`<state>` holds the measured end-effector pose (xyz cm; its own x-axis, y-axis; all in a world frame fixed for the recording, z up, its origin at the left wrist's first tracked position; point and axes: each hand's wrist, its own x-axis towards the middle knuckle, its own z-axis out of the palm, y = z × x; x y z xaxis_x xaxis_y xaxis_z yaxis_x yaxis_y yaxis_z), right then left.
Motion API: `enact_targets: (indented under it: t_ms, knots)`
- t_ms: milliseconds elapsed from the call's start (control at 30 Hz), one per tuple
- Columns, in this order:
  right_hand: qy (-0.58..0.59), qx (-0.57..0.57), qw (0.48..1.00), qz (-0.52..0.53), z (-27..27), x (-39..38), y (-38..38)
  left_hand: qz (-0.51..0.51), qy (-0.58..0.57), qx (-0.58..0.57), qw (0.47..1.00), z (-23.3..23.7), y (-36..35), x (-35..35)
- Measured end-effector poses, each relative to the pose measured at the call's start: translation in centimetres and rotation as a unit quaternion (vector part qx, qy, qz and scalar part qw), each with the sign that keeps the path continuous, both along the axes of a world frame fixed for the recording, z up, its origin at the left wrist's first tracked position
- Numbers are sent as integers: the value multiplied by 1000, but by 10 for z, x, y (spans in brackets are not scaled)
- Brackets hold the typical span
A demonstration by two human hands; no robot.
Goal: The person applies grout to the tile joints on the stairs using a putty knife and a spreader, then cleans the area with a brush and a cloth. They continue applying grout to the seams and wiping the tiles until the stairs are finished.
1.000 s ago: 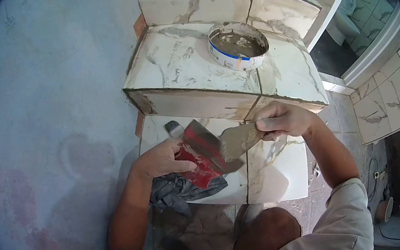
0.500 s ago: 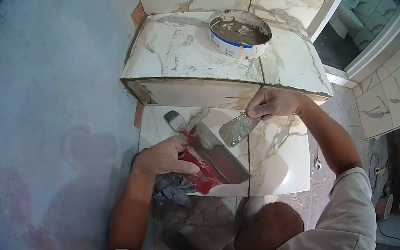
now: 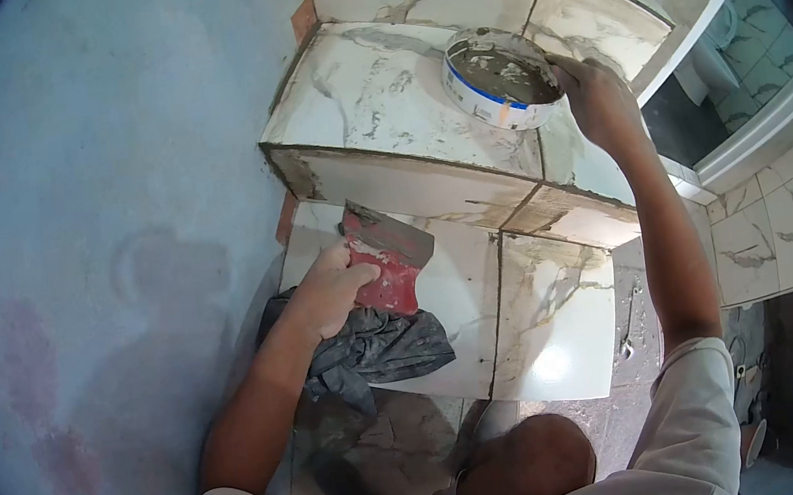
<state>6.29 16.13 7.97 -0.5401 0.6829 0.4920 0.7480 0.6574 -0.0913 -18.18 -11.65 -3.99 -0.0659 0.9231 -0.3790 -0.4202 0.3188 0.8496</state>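
My left hand is closed around the red handle of a wide scraper, whose grey, mortar-smeared blade points up and away from me. A crumpled dark cloth or bag lies just below the scraper on the lower tiled step. My right hand reaches to the right rim of a round white tub with a blue band. Its fingers are bent together at the rim; what they hold is hidden. Grey wet mortar fills part of the tub, which stands on the upper step.
Marble-patterned tiled steps with mortar along their edges rise ahead. A pale blue wall borders the left. At the right, a doorway shows a toilet. My knee is below the lower step.
My right hand has moved up and right from the lower step to the tub; the small metal scraper it held is out of sight. My left hand has raised and turned the red scraper.
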Motion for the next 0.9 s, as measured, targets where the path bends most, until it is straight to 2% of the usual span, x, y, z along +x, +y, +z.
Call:
enact_targets:
  t_ms: [33,100,167,233,300,333,400,533,567,600,633,700,733,800,833,900]
  knots:
    - [-17,18,1000,-12,-7,-10,15,5,2,-2,1000,1,-2,1]
    - [-31,35,999,-21,-12,-20,20,70,-70,-6,995,6,-5,3]
    - [63,4,998,6,-6,-28,7,81,-74,19,994,0,-8,-1]
    - [82,4,987,136,-2,-19,-25,92,-79,44,992,0,-10,-5]
    - [83,-1,974,209,-19,-9,-69,119,-61,96,986,5,-10,-6]
    - [69,-35,974,213,-26,-8,-95,119,-60,100,986,9,-9,-5]
    - [63,-70,969,230,-48,-10,-128,123,7,136,983,16,-8,0]
    - [91,-89,958,257,-85,-21,-140,101,55,177,977,19,-6,12]
    - [91,-89,959,253,-91,-25,-142,77,105,172,976,23,-7,15]
    - [122,-93,951,268,-95,-29,-143,53,154,168,972,25,-8,17]
    - [153,-95,942,283,-98,-33,-143,51,154,170,972,24,-7,18]
    - [162,-96,937,295,-100,-39,-145,42,280,178,943,21,-8,18]
    - [177,-101,930,305,-102,-41,-145,43,280,179,942,22,-9,18]
    - [192,-107,923,317,-102,-48,-147,-20,398,128,908,26,-11,17]
    - [206,-107,916,327,-102,-51,-149,-20,398,127,908,28,-12,17]
    - [221,-110,910,335,-98,-51,-151,-56,508,136,849,31,-12,17]
